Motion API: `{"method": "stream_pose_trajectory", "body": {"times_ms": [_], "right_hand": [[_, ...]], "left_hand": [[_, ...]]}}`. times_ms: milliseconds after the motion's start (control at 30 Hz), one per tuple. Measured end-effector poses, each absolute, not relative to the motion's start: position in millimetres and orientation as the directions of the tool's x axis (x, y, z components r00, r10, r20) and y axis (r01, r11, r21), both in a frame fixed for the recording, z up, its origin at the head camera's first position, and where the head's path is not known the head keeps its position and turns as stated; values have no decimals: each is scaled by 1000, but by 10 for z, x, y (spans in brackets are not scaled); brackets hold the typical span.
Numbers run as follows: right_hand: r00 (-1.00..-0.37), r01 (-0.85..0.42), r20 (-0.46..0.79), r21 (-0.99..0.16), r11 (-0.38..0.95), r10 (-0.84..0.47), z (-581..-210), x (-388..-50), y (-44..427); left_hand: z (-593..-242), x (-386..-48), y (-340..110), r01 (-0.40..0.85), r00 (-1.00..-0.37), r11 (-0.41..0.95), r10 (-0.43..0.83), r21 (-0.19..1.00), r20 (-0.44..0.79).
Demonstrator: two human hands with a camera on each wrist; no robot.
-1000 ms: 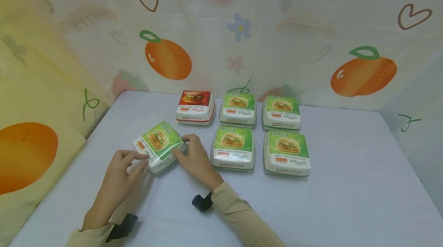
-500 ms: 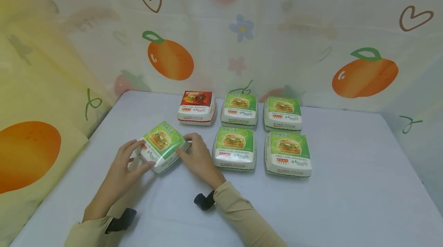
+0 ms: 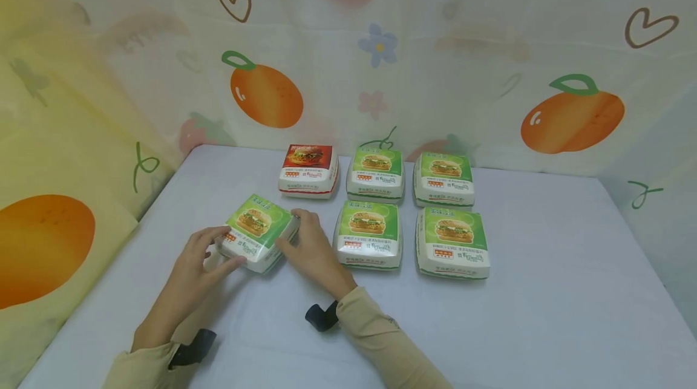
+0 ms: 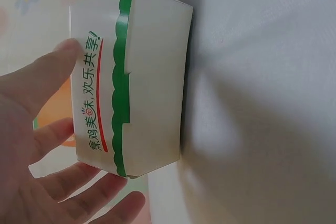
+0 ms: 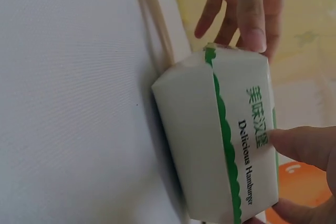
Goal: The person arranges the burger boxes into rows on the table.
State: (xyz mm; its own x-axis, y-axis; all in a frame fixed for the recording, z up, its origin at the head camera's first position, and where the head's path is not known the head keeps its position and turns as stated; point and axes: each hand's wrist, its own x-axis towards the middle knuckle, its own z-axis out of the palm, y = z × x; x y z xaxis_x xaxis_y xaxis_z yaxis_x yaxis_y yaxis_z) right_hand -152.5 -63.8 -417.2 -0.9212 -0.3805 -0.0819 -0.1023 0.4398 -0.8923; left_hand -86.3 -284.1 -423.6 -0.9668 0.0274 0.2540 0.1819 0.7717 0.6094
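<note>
A green-and-white hamburger box (image 3: 255, 224) sits tilted to the others at the left of the table, between both hands. My left hand (image 3: 187, 274) holds its left corner, thumb on the near side and fingers round the left side. My right hand (image 3: 317, 253) grips the right side, thumb near and fingers at the far corner. In the left wrist view the white front of the hamburger box (image 4: 152, 82) stands close to the cloth. The right wrist view shows the side of the hamburger box (image 5: 197, 140) lettered "Delicious Hamburger".
Behind stands a red-topped hamburger box (image 3: 308, 171). Two green-topped boxes (image 3: 376, 174) (image 3: 443, 178) continue that back row, with two more (image 3: 367, 235) (image 3: 453, 242) in front. A white cloth covers the table (image 3: 544, 292); a fruit-printed curtain (image 3: 463, 92) hangs behind.
The held box has turned a little counterclockwise. My left hand has spread from bunched fingers near the corner to a grip round it. The right hand has stayed on the box.
</note>
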Motion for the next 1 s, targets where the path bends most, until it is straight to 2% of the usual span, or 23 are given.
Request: {"method": "stream_pose_trajectory", "body": {"times_ms": [167, 367, 767, 1000], "right_hand": [[-922, -134, -64, -872, 471, -382, -4138, -1504, -634], [-919, -189, -51, -813, 551, -390, -4081, -1510, -600], [-875, -178, -148, -788, 589, -462, -3892, -1513, -431], [-871, -190, -168, -751, 632, -462, -3827, -1503, -368]], "left_hand": [[-4264, -871, -2801, 222, -950, 781, 38, 584, 311], [-4279, -889, -2746, 203, -952, 789, 21, 580, 306], [-4313, -939, -2653, 233, -942, 785, 34, 575, 335], [-4346, -964, -2598, 244, -939, 789, 46, 564, 341]]}}
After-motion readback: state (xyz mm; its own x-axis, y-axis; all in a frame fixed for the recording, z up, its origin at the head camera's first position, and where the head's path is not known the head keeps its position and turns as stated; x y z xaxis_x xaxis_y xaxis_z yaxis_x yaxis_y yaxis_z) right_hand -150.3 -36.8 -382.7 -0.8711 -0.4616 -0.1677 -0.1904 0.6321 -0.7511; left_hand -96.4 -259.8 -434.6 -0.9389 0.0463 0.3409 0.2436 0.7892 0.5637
